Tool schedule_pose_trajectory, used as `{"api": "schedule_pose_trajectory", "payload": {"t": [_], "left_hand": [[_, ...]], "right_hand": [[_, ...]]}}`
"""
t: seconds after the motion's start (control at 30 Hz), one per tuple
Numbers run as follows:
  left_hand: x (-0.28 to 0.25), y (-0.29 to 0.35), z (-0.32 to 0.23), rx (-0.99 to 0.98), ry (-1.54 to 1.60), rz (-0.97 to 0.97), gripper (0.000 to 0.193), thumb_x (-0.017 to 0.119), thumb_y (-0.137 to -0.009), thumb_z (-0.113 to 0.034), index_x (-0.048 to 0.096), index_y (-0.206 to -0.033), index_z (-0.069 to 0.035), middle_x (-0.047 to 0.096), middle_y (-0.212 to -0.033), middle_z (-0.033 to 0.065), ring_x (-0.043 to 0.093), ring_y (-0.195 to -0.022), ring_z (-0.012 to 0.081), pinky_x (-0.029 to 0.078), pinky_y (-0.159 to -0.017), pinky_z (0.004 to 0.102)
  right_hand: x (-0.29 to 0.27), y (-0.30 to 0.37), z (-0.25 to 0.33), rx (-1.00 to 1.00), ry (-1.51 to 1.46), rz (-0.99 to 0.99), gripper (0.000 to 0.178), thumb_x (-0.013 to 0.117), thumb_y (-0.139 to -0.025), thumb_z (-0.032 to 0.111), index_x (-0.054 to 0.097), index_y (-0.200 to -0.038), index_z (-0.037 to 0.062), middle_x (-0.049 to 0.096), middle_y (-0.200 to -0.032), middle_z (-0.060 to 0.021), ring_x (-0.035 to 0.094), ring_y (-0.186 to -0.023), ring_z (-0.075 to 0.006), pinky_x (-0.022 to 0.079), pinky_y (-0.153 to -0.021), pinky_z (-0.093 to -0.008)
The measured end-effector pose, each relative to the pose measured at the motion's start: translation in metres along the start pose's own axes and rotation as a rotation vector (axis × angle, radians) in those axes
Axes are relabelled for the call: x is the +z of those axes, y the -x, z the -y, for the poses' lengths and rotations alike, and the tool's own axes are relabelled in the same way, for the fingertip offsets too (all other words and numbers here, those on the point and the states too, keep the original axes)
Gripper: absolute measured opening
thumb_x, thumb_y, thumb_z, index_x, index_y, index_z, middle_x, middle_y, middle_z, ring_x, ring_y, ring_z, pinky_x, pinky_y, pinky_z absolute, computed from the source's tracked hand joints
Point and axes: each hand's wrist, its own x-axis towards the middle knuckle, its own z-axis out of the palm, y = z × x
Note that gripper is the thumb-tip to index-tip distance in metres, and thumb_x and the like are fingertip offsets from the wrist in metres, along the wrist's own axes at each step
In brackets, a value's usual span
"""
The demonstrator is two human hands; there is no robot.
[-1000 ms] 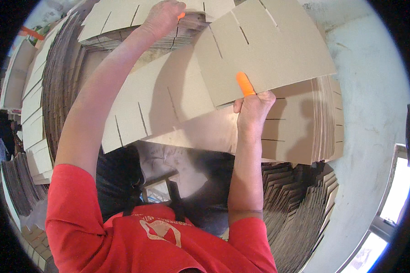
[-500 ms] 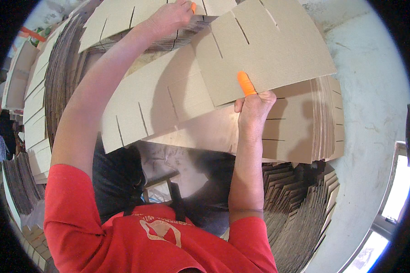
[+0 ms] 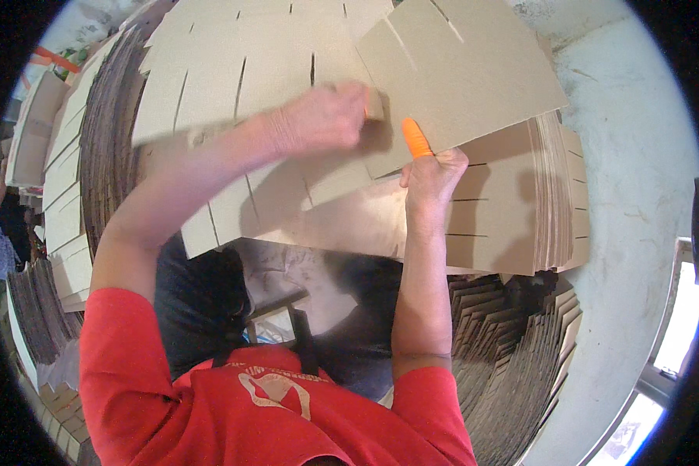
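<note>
My right hand [image 3: 435, 179] is closed on the near edge of a slotted tan cardboard sheet [image 3: 466, 74], its orange-covered thumb lying on top. Further left, my left hand [image 3: 322, 120] is closed at the near right edge of another, wider slotted cardboard sheet [image 3: 210, 70]. That hand also wears an orange finger cover, and its fingertips are partly hidden. Beneath my left forearm lies a third slotted surface [image 3: 268, 194], which meets the right-hand sheet along a crease or overlap. All this rests over a pale wooden board [image 3: 349, 225].
A tall stack of cardboard sheets [image 3: 113, 140] stands at the left. At the right, slotted sheets [image 3: 547, 194] stand beside the wall [image 3: 629, 155]. More bundled cardboard [image 3: 512, 373] sits low on the right. Part of another person [image 3: 4, 241] shows at the far left edge.
My left hand has come toward me from the far stack, and the wide slotted sheet has come nearer with it. My right hand and its sheet have barely shifted.
</note>
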Motion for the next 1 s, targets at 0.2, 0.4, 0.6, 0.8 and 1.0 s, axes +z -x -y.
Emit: {"api": "schedule_pose_trajectory", "payload": {"t": [0.2,0.4,0.6,0.8,1.0], "left_hand": [[-0.018,0.021,-0.061,-0.005,0.207,-0.176,0.039,0.069,-0.074,-0.023,0.065,-0.099,0.007,0.062,-0.105,0.0195,0.057,-0.092,0.0279,0.056,-0.073,0.035],[0.014,0.011,0.042,-0.474,0.155,-0.541,0.046,0.072,-0.077,-0.031,0.059,-0.11,-0.001,0.062,-0.114,0.0085,0.057,-0.101,0.0231,0.052,-0.081,0.0401],[0.08,-0.001,0.133,-0.751,0.095,-0.028,0.044,0.067,-0.087,-0.029,0.059,-0.123,-0.006,0.063,-0.116,0.0125,0.057,-0.111,0.0275,0.046,-0.096,0.0413],[0.101,0.011,0.175,-0.572,0.136,-0.067,0.031,0.061,-0.088,-0.015,0.062,-0.117,-0.006,0.064,-0.112,0.0114,0.056,-0.112,0.0287,0.048,-0.094,0.0399],[0.071,-0.009,0.133,-0.416,-0.02,-0.191,0.033,0.06,-0.081,-0.007,0.059,-0.113,-0.003,0.059,-0.109,0.0108,0.056,-0.104,0.0276,0.053,-0.085,0.0356]], "right_hand": [[-0.004,-0.003,-0.009,-0.044,0.111,-0.004,0.029,0.033,-0.071,-0.021,0.057,-0.071,-0.0047,0.064,-0.073,-0.0151,0.042,-0.038,-0.0063,0.031,-0.028,-0.0246],[-0.001,0.002,0.009,0.093,0.006,0.049,0.037,0.032,-0.072,-0.021,0.062,-0.088,-0.0065,0.065,-0.08,-0.0148,0.041,-0.04,-0.0055,0.031,-0.029,-0.0236],[-0.002,0.002,-0.002,0.043,0.113,0.054,0.042,0.031,-0.073,-0.022,0.064,-0.09,-0.0046,0.064,-0.08,-0.0118,0.043,-0.042,-0.0054,0.032,-0.029,-0.0225],[0.002,0.003,0.011,0.098,0.069,0.08,0.039,0.033,-0.073,-0.023,0.066,-0.086,-0.004,0.062,-0.074,-0.0091,0.044,-0.042,-0.0052,0.034,-0.03,-0.021],[-0.001,0.002,0.002,0.032,0.104,0.084,0.037,0.036,-0.074,-0.022,0.067,-0.084,-0.0031,0.065,-0.072,-0.0085,0.045,-0.04,-0.005,0.034,-0.03,-0.0215]]}}
